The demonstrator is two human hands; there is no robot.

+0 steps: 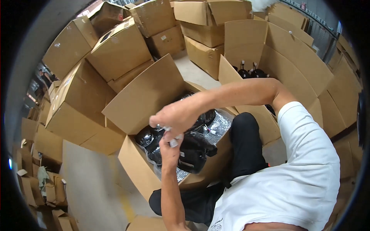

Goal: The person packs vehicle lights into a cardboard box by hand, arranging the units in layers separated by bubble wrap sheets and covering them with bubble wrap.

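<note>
My right hand (179, 117) reaches across from the right and meets my left hand (169, 148) over an open cardboard box (140, 173). Closed fingers of both hands pinch a small white piece (173, 143); its kind is too small to tell, and my right fingers hide part of it. Under them, glossy black rounded objects (192, 156) lie in the box, some wrapped in clear plastic. One with a domed end (144, 136) sits at the box's left side. Bubble wrap (221, 125) lines the box, and a small white connector (211, 131) lies on the right.
A second open carton (291, 65) at the far right holds black rounded objects with white-tipped necks (243, 71). Stacked cartons (119, 46) stand at the far left and back. My bent knee (246, 142) presses close to the box's right side. Torn cardboard (54, 188) lies at left.
</note>
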